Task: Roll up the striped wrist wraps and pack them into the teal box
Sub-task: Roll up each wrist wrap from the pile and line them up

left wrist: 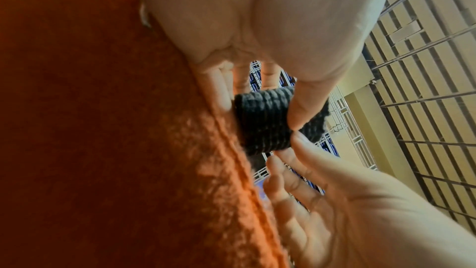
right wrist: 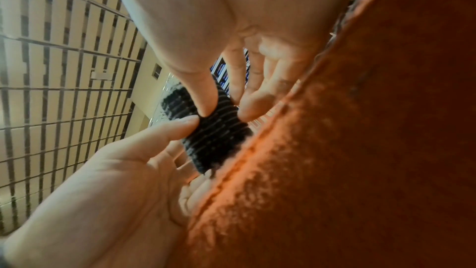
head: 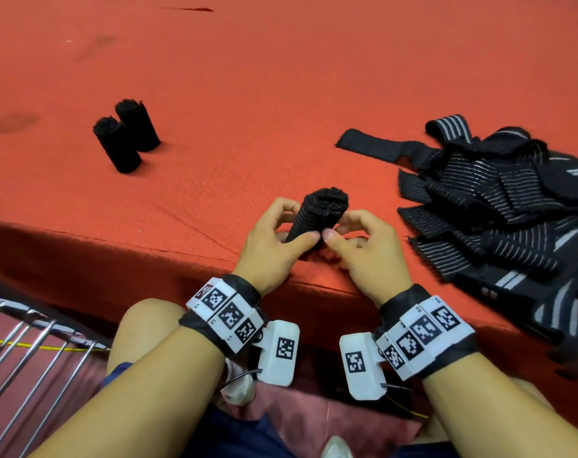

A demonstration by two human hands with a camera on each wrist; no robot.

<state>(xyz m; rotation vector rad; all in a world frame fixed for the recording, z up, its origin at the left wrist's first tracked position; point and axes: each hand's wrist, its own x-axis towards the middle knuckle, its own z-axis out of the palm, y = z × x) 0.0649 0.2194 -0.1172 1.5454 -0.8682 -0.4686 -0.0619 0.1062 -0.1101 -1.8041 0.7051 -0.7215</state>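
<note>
Holding the rolled wrap (head: 317, 216) with both hands, I am at the near edge of the red table (head: 281, 77), and the roll stands tilted between my fingers. My left hand (head: 274, 246) pinches it with thumb and curled fingers, and my right hand (head: 363, 252) pinches it from the other side — my two thumb tips nearly touch on the front of the roll. I think the job now is to keep the roll tight, so I should squeeze evenly and press the loose end flat so it sticks. If I let go too soon, it may spring open. Two finished rolls (head: 125, 137) lie side by side far off to my left, and the pile of unrolled wraps (head: 499, 200) waits close on my right. I cannot see the teal box anywhere — so packing must come later.
</note>
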